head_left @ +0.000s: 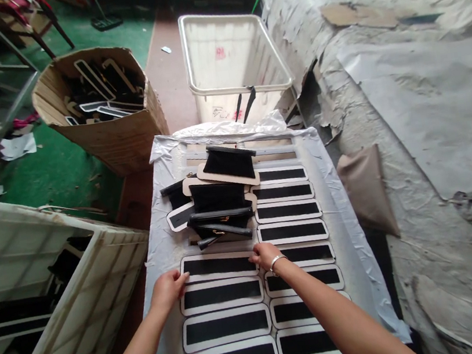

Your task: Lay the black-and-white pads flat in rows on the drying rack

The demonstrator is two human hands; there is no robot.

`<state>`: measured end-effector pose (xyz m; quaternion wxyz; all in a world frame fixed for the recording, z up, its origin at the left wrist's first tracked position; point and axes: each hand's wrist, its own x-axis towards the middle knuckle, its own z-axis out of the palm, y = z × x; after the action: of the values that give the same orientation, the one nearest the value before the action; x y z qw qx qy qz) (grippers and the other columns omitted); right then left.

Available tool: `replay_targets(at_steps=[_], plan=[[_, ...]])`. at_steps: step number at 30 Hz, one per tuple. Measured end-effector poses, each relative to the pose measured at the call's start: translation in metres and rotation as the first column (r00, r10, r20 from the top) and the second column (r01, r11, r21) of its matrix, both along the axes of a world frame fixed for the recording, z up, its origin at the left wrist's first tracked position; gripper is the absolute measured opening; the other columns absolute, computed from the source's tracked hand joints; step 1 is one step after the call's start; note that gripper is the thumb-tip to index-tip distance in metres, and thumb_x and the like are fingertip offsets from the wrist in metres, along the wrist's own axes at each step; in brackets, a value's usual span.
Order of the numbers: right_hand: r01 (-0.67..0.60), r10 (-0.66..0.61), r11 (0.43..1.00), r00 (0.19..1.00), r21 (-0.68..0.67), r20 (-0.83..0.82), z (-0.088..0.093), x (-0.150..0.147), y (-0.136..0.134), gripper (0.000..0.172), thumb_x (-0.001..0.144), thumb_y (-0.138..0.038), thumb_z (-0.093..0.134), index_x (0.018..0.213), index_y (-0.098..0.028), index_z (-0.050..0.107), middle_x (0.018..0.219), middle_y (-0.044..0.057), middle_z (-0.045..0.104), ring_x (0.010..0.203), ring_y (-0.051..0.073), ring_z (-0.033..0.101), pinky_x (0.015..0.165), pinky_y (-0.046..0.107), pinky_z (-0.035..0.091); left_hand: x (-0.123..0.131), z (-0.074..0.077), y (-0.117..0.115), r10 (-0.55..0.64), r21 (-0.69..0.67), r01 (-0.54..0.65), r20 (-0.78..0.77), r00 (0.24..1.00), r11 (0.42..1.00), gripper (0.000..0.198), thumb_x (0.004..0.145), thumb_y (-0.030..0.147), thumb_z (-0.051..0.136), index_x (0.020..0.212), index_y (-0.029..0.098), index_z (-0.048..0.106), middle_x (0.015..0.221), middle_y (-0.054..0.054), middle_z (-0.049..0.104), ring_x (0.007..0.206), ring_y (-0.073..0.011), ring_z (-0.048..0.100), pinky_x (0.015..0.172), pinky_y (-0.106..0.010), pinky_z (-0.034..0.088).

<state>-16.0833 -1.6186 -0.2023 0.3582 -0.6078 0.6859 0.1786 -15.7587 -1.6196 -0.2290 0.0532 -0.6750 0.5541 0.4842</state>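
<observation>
A flat black panel with a white rounded border [218, 266] lies in the left column on the table. My left hand [167, 289] pinches its left end, and at its right end my right hand [267, 254], with a bracelet on the wrist, has the fingers closed on the border. Similar white-edged panels [226, 326] lie in rows below it. A second column of panels [292, 232] runs alongside on the right. Just beyond my hands is a loose pile of black pieces with zips [220, 217], some with beige borders.
White sheeting covers the table [350, 243]. Behind it stand a white plastic bin [209, 107] and a cardboard box [99, 140] filled with similar pieces. Another white crate [111, 259] is at left. A long surface under worn sheeting [440, 130] runs along the right, beside a beige cushion-like item [367, 191].
</observation>
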Motion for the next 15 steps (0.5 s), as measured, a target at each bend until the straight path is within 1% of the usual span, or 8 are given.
replay_targets(at_steps=[3, 6, 10, 15], plan=[[-0.017, 0.017, 1.000, 1.000, -0.003, -0.011, -0.002, 0.000, 0.001, 0.031, 0.083, -0.046, 0.054, 0.080, -0.018, 0.066, 0.080, 0.010, 0.070, 0.074, 0.019, 0.063, 0.059, 0.026, 0.035, 0.001, 0.006, -0.005, -0.124, -0.042, 0.129, 0.110, 0.986, 0.991, 0.038, 0.082, 0.042, 0.051, 0.055, 0.016, 0.046, 0.050, -0.001, 0.051, 0.052, -0.0145, 0.047, 0.056, -0.026, 0.026], [-0.024, 0.023, 0.999, 0.999, -0.027, -0.040, -0.002, 0.003, 0.003, 0.024, 0.083, -0.039, 0.056, 0.088, -0.017, 0.066, 0.089, 0.013, 0.070, 0.083, 0.022, 0.064, 0.065, 0.028, 0.039, -0.001, 0.009, -0.006, -0.196, -0.081, 0.214, 0.188, 0.962, 0.973, 0.035, 0.083, 0.040, 0.052, 0.058, 0.016, 0.048, 0.058, -0.002, 0.051, 0.061, -0.0152, 0.046, 0.058, -0.026, 0.023], [-0.025, 0.023, 0.999, 0.998, -0.036, -0.061, -0.002, 0.007, 0.005, 0.021, 0.083, -0.035, 0.056, 0.090, -0.017, 0.065, 0.092, 0.014, 0.070, 0.088, 0.025, 0.064, 0.069, 0.030, 0.041, -0.003, 0.011, -0.004, -0.246, -0.077, 0.272, 0.244, 0.938, 0.959, 0.033, 0.086, 0.041, 0.049, 0.065, 0.015, 0.054, 0.064, -0.003, 0.053, 0.065, -0.0154, 0.048, 0.060, -0.026, 0.024], [-0.039, 0.037, 0.999, 0.996, -0.020, -0.079, -0.003, 0.012, 0.001, 0.020, 0.082, -0.032, 0.057, 0.093, -0.016, 0.064, 0.097, 0.016, 0.069, 0.094, 0.026, 0.064, 0.075, 0.032, 0.044, -0.004, 0.013, -0.006, -0.302, -0.034, 0.325, 0.286, 0.909, 0.945, 0.031, 0.086, 0.040, 0.050, 0.071, 0.015, 0.059, 0.072, -0.005, 0.060, 0.071, -0.0173, 0.054, 0.061, -0.026, 0.027]])
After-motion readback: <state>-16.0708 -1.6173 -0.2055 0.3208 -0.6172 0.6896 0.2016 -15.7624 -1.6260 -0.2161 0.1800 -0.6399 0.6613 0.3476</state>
